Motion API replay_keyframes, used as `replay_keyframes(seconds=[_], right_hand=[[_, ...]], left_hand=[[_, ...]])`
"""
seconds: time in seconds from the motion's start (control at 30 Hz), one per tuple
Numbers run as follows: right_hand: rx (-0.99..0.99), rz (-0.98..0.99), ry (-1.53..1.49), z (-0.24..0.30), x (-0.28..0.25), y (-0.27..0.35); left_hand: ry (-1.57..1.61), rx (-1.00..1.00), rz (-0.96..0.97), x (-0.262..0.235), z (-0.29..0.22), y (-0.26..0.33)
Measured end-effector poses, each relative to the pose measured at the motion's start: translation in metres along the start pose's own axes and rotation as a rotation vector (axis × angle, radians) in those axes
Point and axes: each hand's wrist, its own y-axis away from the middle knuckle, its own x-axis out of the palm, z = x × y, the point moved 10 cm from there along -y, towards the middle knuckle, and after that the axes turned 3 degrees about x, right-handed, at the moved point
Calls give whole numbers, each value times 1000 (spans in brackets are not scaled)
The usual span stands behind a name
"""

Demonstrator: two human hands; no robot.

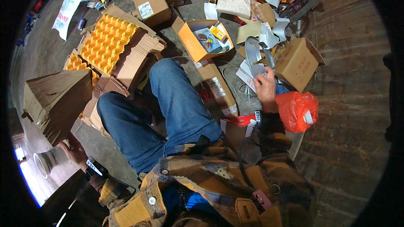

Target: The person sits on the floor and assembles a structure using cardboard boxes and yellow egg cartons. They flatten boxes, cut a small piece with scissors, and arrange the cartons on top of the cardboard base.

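My right hand [266, 87] is closed, its thumb and fingers pinching the lower end of a shiny grey curved strip [251, 56] bent into a loop. At the far left, my left hand [74, 150] grips the lower edge of a worn brown cardboard box [59, 98], which is tilted up off the floor. Most of that hand's fingers are hidden by the box. A tied red plastic bag [297, 111] lies close to my right wrist, and an open brown carton [298, 64] stands just beyond it.
Yellow egg trays [108, 42] lie on flattened cardboard [134, 61] left of my knees. Ahead are an orange box [191, 42] holding small packages, a long narrow carton [216, 86], and two closed boxes [152, 7]. A red-handled saw [242, 120] lies by my right thigh.
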Motion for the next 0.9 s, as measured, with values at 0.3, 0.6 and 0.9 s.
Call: replay_keyframes(seconds=[0.3, 0.6, 0.9], right_hand=[[-20, 51, 123, 7, 14, 5], [49, 33, 22, 2, 23, 1], [103, -98, -169, -9, 11, 6]], left_hand=[[23, -28, 5, -15, 10, -14], [8, -37, 191, 10, 36, -41], [161, -434, 704, 253, 165, 28]])
